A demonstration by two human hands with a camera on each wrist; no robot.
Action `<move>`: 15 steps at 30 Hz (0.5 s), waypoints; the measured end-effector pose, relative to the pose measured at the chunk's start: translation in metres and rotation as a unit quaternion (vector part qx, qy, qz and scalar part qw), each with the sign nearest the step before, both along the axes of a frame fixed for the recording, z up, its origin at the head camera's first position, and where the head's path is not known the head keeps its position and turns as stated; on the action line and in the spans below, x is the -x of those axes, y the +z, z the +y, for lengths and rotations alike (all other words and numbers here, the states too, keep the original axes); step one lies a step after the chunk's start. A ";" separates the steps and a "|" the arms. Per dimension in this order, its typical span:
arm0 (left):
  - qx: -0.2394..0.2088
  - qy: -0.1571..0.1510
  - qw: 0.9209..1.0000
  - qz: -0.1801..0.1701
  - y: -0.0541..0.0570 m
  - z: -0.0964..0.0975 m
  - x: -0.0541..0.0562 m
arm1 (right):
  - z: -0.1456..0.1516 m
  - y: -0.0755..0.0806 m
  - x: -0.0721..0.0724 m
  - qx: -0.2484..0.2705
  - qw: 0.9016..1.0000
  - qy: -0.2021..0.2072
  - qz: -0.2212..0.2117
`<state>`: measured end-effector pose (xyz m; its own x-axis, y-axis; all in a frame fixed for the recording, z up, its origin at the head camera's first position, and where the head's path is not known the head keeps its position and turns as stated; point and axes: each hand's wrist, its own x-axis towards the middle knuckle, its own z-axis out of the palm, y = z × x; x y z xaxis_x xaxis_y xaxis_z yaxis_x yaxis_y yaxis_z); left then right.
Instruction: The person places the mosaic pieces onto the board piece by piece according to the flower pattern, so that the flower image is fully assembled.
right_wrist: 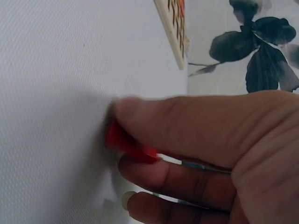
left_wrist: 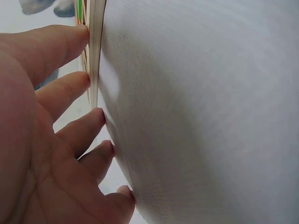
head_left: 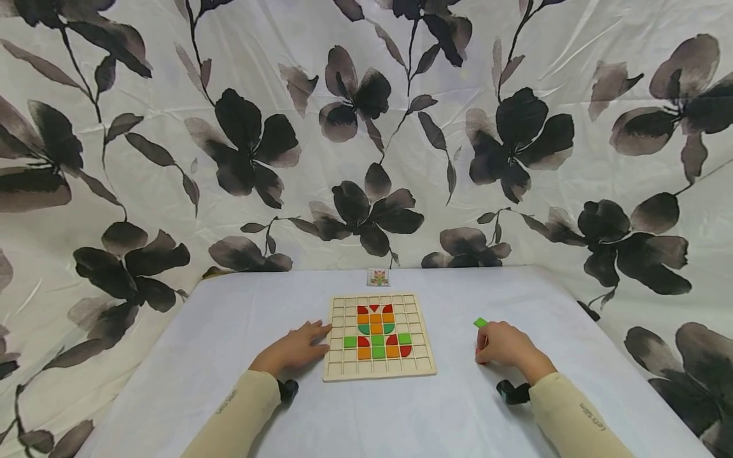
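A wooden grid board (head_left: 338,372) lies mid-table, with red, orange and green tiles set in several of its cells. At its left edge rests my left hand (head_left: 298,346), fingers spread; the left wrist view shows two fingertips against the board's wooden side (left_wrist: 96,42) and others on the cloth. To the right of the board, my right hand (head_left: 506,346) pinches a red tile (right_wrist: 128,143) between thumb and forefinger, low over the tablecloth. A green square tile (head_left: 480,322) lies on the cloth just beyond the right fingers.
A small picture card (head_left: 378,277) with a coloured pattern on a grid lies behind the board, near the far edge of the white-covered table (head_left: 252,299). A flower-printed curtain (head_left: 366,146) hangs behind the table.
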<state>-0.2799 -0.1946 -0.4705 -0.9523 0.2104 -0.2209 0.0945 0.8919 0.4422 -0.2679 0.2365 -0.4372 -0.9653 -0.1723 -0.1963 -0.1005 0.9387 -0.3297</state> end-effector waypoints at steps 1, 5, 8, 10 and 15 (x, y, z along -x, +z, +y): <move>0.000 -0.002 1.000 0.000 0.000 0.000 0.000 | -0.001 -0.002 0.001 0.004 1.000 0.001 0.000; 0.006 -0.007 1.000 0.001 -0.002 -0.001 -0.001 | -0.005 -0.006 0.002 0.014 1.000 0.013 0.010; 0.008 -0.004 1.000 0.003 -0.002 -0.001 -0.001 | -0.010 -0.007 0.003 0.026 0.999 0.021 0.028; 0.008 -0.001 1.000 0.004 -0.001 -0.001 -0.001 | -0.014 -0.006 0.004 0.040 0.998 0.029 0.038; 0.010 -0.003 1.000 0.007 -0.001 -0.001 0.000 | -0.028 -0.003 0.007 0.091 0.994 0.043 0.033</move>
